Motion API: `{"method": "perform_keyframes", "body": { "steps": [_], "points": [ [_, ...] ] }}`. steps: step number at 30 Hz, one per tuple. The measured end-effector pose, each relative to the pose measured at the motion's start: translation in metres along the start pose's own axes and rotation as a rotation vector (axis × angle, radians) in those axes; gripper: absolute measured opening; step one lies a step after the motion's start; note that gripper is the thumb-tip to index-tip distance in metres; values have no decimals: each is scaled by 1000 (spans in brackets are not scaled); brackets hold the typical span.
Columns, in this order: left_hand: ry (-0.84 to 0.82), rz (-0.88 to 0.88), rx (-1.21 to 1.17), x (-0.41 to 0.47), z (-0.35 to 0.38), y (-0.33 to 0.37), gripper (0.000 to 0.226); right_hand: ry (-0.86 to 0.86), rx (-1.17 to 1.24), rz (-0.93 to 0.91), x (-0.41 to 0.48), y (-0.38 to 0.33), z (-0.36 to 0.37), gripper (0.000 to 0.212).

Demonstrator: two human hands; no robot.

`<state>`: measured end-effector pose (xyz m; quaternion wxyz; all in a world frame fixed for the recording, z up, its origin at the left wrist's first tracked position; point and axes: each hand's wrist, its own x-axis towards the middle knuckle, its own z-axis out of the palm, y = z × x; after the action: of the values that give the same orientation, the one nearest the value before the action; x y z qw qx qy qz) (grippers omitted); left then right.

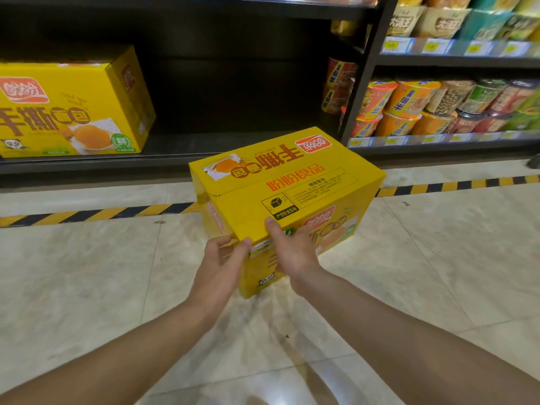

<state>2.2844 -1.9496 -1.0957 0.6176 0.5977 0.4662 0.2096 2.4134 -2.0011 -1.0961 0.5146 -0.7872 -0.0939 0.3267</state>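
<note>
With the left hand (225,258) and right hand (292,249) both gripping only the near corner of the box (286,182), out over the floor (87,273) before the far shelf (175,147), its unsupported far end could sag and slip free.

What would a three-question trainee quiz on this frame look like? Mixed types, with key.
1. True or false: the near box sits on the dark shelf.
2. What is stocked at far right? A) cup noodles B) bottles C) shoes
3. Which hands grip the near box, and where?

Key:
1. False: it is in front of the dark shelf, over the floor.
2. A.
3. Both: the left hand and the right hand, at its near corner.
</note>
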Motion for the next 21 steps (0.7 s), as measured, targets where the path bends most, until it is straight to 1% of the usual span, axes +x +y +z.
{"method": "perform_keyframes", "body": {
  "steps": [3, 5, 6, 7, 9, 10, 11, 13, 14, 16, 17, 18, 21],
  "points": [
    [55, -34, -33, 23, -17, 10, 65, -4, 4, -19, 5, 8, -14, 138],
    [99, -42, -73, 42, -28, 19, 86, -24, -6, -22, 12, 14, -27, 140],
    [116, -29, -89, 51, -33, 23, 94, -37, -20, -21, 13, 14, -35, 136],
    [131, -12, -91, 58, -37, 26, 102, -50, -22, -30, 11, 11, -43, 120],
    [153, 9, -73, 70, -45, 29, 115, -78, 10, -47, 6, 4, -60, 60],
    [164, 15, -63, 74, -49, 30, 119, -116, 22, -59, 7, 4, -69, 36],
    [173, 25, -51, 76, -51, 30, 121, -155, 24, -66, 9, 4, -78, 25],
    [156, 46, -21, 78, -54, 29, 123, -191, 39, -70, 8, 3, -90, 26],
    [126, 51, -21, 78, -53, 29, 118, -185, 45, -72, 8, 3, -92, 27],
    [72, 79, -44, 76, -51, 27, 91, -181, 48, -73, 6, 4, -91, 32],
    [65, 89, -53, 74, -49, 27, 78, -168, 49, -74, 4, 5, -88, 38],
    [71, 93, -61, 72, -49, 27, 73, -137, 51, -74, 3, 6, -84, 43],
    [117, 116, -46, 66, -43, 23, 78, -24, 65, -20, -6, 16, -70, 61]
  ]
}}
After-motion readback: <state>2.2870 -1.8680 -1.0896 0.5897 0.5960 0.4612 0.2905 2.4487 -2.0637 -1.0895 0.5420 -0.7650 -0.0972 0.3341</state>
